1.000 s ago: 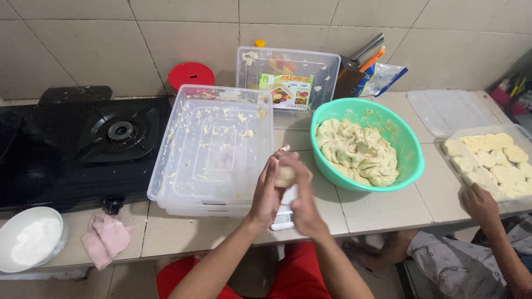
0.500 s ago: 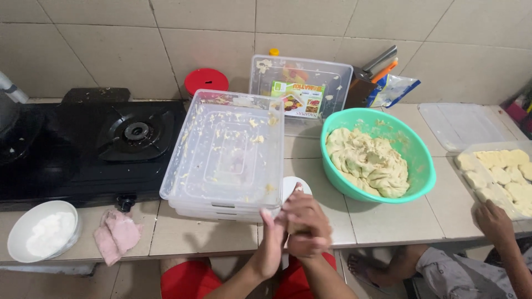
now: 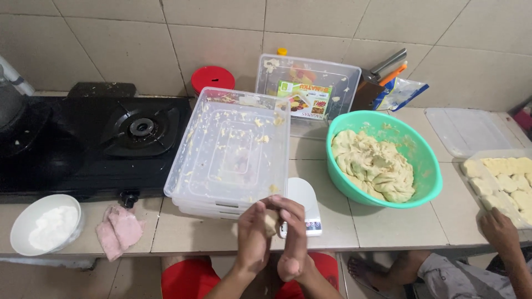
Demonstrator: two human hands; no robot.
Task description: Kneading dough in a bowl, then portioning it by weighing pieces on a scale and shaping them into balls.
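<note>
Dough piece (image 3: 270,222) sits mostly hidden, clamped between left hand (image 3: 252,232) and right hand (image 3: 293,235) fingers.

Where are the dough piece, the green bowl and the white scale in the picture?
dough piece (image 3: 270,223), head view, on its visible edge between the two hands.
green bowl (image 3: 423,160), head view, on the bare inner wall at the right.
scale (image 3: 302,194), head view, on its white top plate.

Both forearms rise from the bottom edge and meet at the centre — palms turned toward each other. The left hand (image 3: 253,237) stands upright, fingers curled inward. The right hand (image 3: 292,237) presses against it from the other side — fingers bent over the top, wrist angled down.
</note>
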